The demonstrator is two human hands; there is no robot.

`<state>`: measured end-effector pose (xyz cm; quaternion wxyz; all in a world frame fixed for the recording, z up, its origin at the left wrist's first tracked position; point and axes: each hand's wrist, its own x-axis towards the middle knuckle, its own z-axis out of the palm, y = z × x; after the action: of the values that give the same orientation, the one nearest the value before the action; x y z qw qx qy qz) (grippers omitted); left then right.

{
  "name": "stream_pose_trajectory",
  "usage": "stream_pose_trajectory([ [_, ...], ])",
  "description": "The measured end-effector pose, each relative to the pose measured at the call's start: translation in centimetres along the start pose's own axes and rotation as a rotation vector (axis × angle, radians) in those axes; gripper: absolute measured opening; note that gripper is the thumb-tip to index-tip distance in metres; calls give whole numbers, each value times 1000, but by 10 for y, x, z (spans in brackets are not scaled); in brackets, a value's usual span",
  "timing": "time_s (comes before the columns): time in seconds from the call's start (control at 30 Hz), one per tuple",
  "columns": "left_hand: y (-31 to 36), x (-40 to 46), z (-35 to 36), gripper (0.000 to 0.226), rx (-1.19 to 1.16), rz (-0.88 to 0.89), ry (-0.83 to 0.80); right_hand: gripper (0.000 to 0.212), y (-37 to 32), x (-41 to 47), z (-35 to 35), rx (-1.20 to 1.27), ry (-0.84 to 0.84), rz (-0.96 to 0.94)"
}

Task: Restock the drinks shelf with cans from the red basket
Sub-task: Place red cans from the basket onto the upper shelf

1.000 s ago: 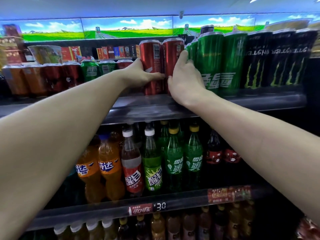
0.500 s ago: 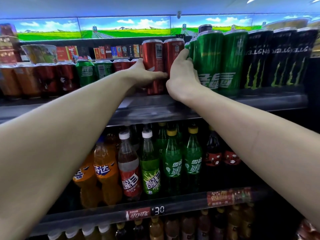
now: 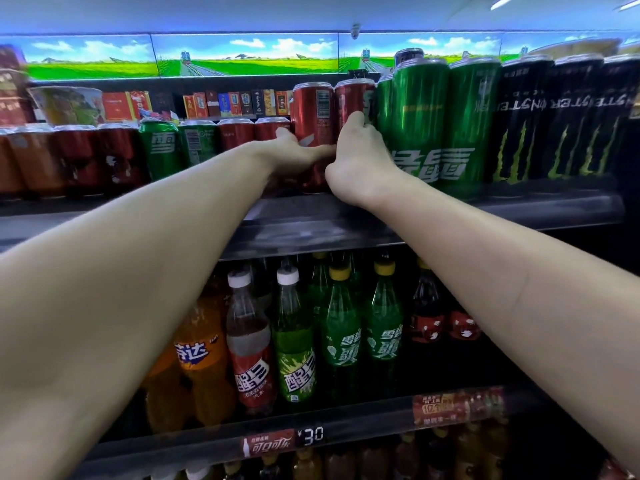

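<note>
Two tall red cans stand upright side by side on the top drinks shelf point(image 3: 311, 220). My left hand point(image 3: 294, 157) grips the left red can point(image 3: 313, 109) low on its body, thumb across its front. My right hand point(image 3: 360, 150) grips the right red can point(image 3: 349, 98), fingers curled round its right side next to the tall green cans point(image 3: 419, 109). Both cans rest on the shelf between shorter red cans point(image 3: 252, 133) on the left and the green cans on the right. The red basket is out of view.
Black energy drink cans point(image 3: 554, 116) fill the shelf's right end. Short green and red cans point(image 3: 159, 147) line its left part. Soda bottles point(image 3: 339, 327) crowd the lower shelf behind a price strip point(image 3: 311, 436). Small boxes point(image 3: 235, 103) stand at the back.
Both hands have pushed the two red cans deeper onto the shelf. My right hand's fingers slid lower on its can. The view shifted slightly down.
</note>
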<state>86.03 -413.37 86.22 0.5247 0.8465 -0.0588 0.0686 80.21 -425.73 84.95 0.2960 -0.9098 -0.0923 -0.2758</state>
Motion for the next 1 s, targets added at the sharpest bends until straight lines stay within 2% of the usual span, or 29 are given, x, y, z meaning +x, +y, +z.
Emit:
stream_pose_trajectory([
  [0.07,-2,2,-1,132,116,48,88,53,0,-1,1,0,-5,-3],
  [0.17,-4,10,-2,110,250,119,247,51,0,-2,1,-3,-7,-4],
  [0.37,-1,9,2,74,336,146,290,50,1,-1,1,-4,-3,5],
  [0.5,-3,17,3,50,434,138,250,50,1,-1,1,10,1,11],
  [0.63,-5,22,3,26,516,161,216,59,2,-1,3,29,32,9],
  [0.7,-6,22,-1,25,522,144,214,64,3,-1,4,21,30,11],
  [0.83,-4,15,-4,9,552,130,165,79,2,2,2,-6,-4,49],
  [0.93,-2,8,-1,6,510,136,129,89,0,1,1,-8,-23,72],
  [1.0,-1,9,0,12,459,145,132,91,0,-1,0,-6,-23,66],
])
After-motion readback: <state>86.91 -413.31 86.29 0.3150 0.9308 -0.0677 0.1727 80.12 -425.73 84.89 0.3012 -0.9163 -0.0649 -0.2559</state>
